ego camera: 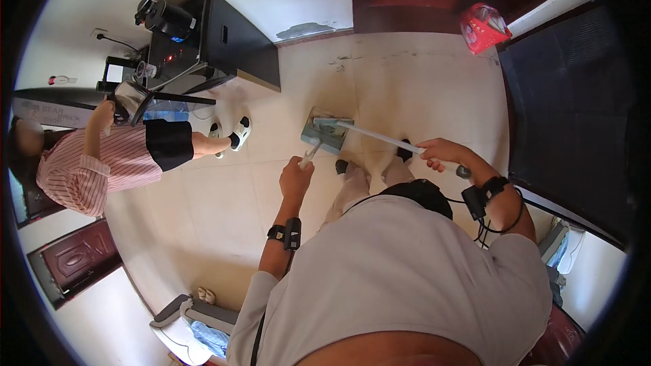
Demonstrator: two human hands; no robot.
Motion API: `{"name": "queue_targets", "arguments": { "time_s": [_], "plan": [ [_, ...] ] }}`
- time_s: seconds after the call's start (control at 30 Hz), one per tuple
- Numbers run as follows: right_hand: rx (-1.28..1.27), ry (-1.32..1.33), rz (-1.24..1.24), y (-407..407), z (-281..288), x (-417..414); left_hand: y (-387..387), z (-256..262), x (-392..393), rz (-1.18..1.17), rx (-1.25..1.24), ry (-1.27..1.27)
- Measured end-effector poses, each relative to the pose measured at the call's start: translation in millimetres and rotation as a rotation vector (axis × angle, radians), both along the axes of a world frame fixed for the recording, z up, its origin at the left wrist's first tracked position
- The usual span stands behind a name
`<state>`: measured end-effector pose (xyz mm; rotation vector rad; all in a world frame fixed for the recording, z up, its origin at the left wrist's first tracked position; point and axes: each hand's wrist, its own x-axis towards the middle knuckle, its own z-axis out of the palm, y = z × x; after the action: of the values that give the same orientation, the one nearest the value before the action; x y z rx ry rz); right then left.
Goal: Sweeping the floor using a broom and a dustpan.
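My left hand [296, 177] is closed around the top of a dustpan's pale handle. The green dustpan [325, 137] rests on the tiled floor in front of my feet, with some debris that is too small to name. My right hand [441, 154] grips a long white broom handle [381, 137] near its dark end cap. The handle slopes down to the left, and its lower end is over the dustpan; the broom's head is hard to make out there.
At the left a person in a striped shirt [127, 155] holds a metal kettle [133, 99] beside a black cabinet [229, 35] with appliances. A red bag [483, 29] stands by the dark door at the upper right. A sofa [213, 310] is at the lower left.
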<state>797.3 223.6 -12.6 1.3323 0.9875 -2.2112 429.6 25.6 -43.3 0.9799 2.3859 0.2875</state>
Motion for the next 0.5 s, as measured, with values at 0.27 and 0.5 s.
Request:
{"name": "queue_targets", "arguments": {
  "time_s": [0.27,0.5],
  "plan": [
    [0.35,-0.062,-0.199,69.3,-43.2,47.1,28.4,11.5,39.5,-0.098,-0.029,-0.034],
    [0.373,-0.041,-0.163,73.1,-131.2,70.1,59.9,-1.4,79.0,-0.169,-0.042,-0.012]
  ]
}}
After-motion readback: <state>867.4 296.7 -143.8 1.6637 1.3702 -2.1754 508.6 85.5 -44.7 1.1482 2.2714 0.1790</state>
